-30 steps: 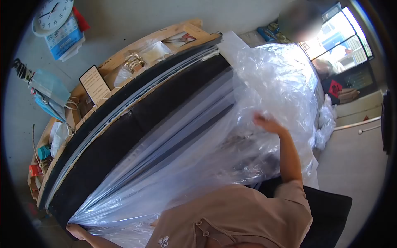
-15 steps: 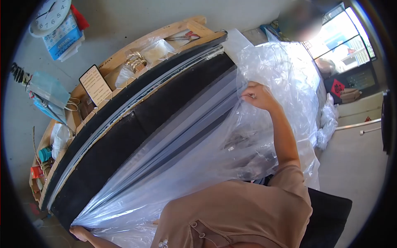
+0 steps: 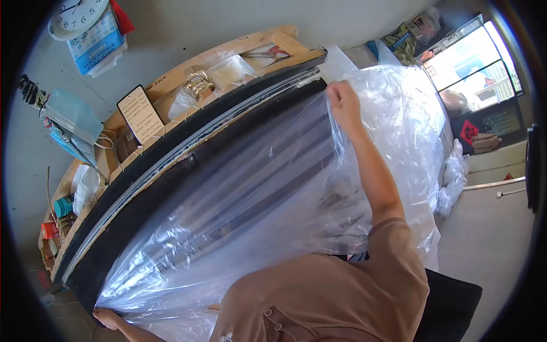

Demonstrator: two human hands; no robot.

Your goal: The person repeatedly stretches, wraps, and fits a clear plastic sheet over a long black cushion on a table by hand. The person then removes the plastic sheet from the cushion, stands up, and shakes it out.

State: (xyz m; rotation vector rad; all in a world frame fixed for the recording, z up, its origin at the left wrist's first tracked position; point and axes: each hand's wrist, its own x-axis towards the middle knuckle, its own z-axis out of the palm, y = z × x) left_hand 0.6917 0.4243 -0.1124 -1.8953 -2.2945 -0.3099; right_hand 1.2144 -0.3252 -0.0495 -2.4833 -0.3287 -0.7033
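Observation:
A wide sheet of clear plastic film (image 3: 245,194) stretches in front of me over a black work surface (image 3: 171,182). At its near left corner my left hand (image 3: 107,318) is closed on the film's edge, low beside the surface. Toward the far right end my right hand (image 3: 343,102) is closed on the same edge, close to the grooved metal strip (image 3: 199,137) along the back. Between my hands the film hangs in lengthwise folds and shines on the left. More crumpled film (image 3: 393,131) is heaped right of my right arm.
Behind the strip a wooden shelf (image 3: 171,80) carries an upright phone (image 3: 140,114), a coil of gold cord (image 3: 199,85), scissors (image 3: 276,53) and a teal container (image 3: 64,206). A wall clock (image 3: 77,17) hangs upper left. A black seat (image 3: 453,308) is at lower right.
My right hand has moved up and slightly left, drawing the film's edge closer to the back strip. The film is spread wider across the black surface. My left hand stays at the corner.

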